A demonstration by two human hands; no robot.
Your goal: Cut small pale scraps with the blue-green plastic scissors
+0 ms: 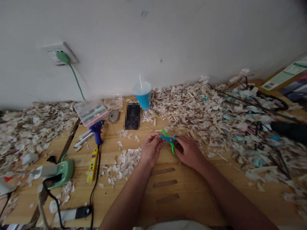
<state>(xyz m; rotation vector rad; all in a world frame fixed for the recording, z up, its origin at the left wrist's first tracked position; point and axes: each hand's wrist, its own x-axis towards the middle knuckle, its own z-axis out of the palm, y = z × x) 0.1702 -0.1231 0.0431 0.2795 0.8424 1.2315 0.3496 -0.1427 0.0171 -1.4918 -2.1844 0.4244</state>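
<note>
Both of my hands meet over the middle of the wooden table (168,191). My right hand (189,151) grips a small pair of green-and-blue scissors (169,139), fingers through the handles. My left hand (151,148) pinches something tiny at the scissor blades; what it is cannot be made out. Just left of my left hand lies a small heap of pale cut pieces (124,164).
Pale shavings (199,105) cover the back and right of the table, mixed with dark twigs (251,105). A blue cup with a straw (143,94) stands by the wall. At left are a blue glue gun (97,131), a yellow utility knife (92,164), a clear box (91,111) and cables.
</note>
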